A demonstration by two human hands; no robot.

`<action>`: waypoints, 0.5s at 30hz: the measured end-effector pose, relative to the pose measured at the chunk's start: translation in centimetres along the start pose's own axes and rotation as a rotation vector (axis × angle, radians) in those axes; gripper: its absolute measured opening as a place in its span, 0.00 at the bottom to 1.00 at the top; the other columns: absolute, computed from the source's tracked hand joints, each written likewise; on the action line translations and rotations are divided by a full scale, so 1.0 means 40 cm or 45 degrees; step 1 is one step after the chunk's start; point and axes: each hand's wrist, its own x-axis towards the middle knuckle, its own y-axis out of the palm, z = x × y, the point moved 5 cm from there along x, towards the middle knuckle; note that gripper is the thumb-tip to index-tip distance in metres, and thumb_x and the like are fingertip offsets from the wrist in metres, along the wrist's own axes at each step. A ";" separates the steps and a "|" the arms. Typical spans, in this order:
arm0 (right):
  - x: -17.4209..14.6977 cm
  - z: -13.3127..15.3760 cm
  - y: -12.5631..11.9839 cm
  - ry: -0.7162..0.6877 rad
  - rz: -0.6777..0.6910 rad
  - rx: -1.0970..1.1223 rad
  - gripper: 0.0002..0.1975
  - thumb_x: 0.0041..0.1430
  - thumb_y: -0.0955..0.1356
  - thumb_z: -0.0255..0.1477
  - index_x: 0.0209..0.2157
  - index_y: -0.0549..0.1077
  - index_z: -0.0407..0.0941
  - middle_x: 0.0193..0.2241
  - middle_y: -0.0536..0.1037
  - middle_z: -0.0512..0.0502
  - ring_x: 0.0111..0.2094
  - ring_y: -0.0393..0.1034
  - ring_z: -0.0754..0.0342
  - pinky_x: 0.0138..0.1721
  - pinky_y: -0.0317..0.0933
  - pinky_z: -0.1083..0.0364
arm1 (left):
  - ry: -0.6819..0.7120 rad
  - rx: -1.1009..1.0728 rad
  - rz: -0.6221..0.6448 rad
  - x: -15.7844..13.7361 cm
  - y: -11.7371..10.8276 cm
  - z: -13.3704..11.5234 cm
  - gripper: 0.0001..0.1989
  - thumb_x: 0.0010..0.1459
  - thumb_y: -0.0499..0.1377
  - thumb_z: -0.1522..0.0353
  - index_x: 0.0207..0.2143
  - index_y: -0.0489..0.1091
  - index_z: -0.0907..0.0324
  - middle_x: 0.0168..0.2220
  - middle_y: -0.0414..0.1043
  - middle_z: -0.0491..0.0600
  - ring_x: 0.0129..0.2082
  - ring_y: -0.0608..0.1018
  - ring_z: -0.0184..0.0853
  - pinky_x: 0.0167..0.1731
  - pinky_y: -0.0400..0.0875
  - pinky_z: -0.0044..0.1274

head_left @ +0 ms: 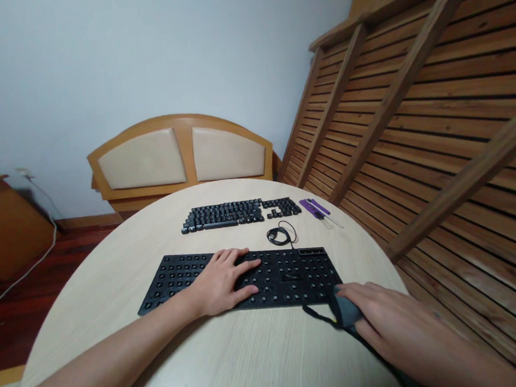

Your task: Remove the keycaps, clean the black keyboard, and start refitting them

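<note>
A black keyboard base (293,290), its keycaps off and small switch posts showing, lies on the round table. My left hand (223,282) rests on its middle, fingers spread, thumb pointing right; it hides part of the base. At the lower right corner of the base, my right hand (383,315) is wrapped around a dark grey rounded tool (347,310). A black strap or cord (318,316) hangs beside that tool on the left. The tool's front end is by the keyboard's edge; whether they touch I cannot tell.
Loose black keycaps (223,213) sit in keyboard order farther back on the pale table (111,266). To their right lie purple-handled tools (314,208). A coiled cable (280,235) runs from the base. A slatted wooden frame (414,119) leans close on the right.
</note>
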 end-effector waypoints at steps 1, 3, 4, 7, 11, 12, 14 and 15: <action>-0.002 0.004 0.004 -0.010 0.029 -0.012 0.16 0.52 0.64 0.24 0.40 0.79 0.51 0.38 0.83 0.46 0.40 0.78 0.44 0.43 0.71 0.48 | -0.002 0.000 0.001 0.000 0.000 0.000 0.28 0.66 0.52 0.49 0.63 0.62 0.49 0.62 0.62 0.56 0.60 0.66 0.51 0.58 0.61 0.45; -0.002 0.011 0.008 -0.031 0.069 -0.036 0.18 0.53 0.64 0.24 0.43 0.79 0.50 0.43 0.82 0.45 0.44 0.77 0.43 0.47 0.70 0.45 | -0.003 0.006 0.008 0.000 0.000 -0.001 0.28 0.66 0.52 0.50 0.63 0.62 0.49 0.62 0.62 0.56 0.60 0.66 0.51 0.58 0.61 0.44; 0.001 0.013 0.008 -0.037 0.048 -0.049 0.20 0.54 0.63 0.24 0.46 0.78 0.49 0.47 0.81 0.44 0.46 0.76 0.42 0.49 0.70 0.43 | -0.003 0.009 0.012 0.000 0.000 -0.001 0.28 0.66 0.52 0.50 0.63 0.62 0.50 0.62 0.62 0.56 0.61 0.66 0.51 0.58 0.61 0.44; 0.014 0.019 0.025 -0.074 -0.038 -0.074 0.24 0.57 0.62 0.25 0.54 0.74 0.47 0.56 0.75 0.42 0.54 0.71 0.41 0.53 0.67 0.40 | 0.004 0.006 0.004 0.000 -0.001 -0.002 0.28 0.66 0.52 0.50 0.63 0.62 0.50 0.62 0.61 0.57 0.61 0.66 0.51 0.58 0.60 0.44; 0.022 0.027 0.084 -0.103 -0.092 -0.091 0.27 0.59 0.66 0.33 0.60 0.69 0.45 0.63 0.67 0.38 0.61 0.62 0.37 0.57 0.63 0.37 | 0.009 0.008 -0.006 -0.001 -0.001 -0.001 0.28 0.66 0.52 0.49 0.63 0.62 0.49 0.62 0.62 0.56 0.60 0.66 0.51 0.58 0.60 0.45; 0.023 0.029 0.097 -0.097 -0.108 -0.097 0.27 0.59 0.66 0.35 0.60 0.68 0.45 0.63 0.67 0.38 0.61 0.62 0.37 0.56 0.63 0.37 | 0.007 0.012 -0.005 -0.001 0.000 -0.001 0.28 0.66 0.52 0.49 0.64 0.62 0.49 0.62 0.62 0.56 0.60 0.66 0.51 0.58 0.60 0.45; 0.022 0.035 0.119 -0.101 -0.144 -0.127 0.24 0.60 0.66 0.33 0.59 0.70 0.45 0.61 0.69 0.38 0.58 0.65 0.38 0.52 0.67 0.39 | 0.004 0.017 -0.004 -0.001 0.001 0.000 0.28 0.66 0.51 0.49 0.63 0.62 0.50 0.62 0.62 0.57 0.60 0.66 0.51 0.58 0.60 0.45; 0.022 0.040 0.127 -0.115 -0.163 -0.160 0.23 0.60 0.66 0.30 0.57 0.71 0.45 0.60 0.70 0.38 0.56 0.67 0.39 0.50 0.68 0.40 | 0.003 0.018 -0.003 0.000 0.002 0.000 0.29 0.66 0.51 0.49 0.63 0.62 0.50 0.62 0.62 0.57 0.61 0.66 0.51 0.58 0.60 0.45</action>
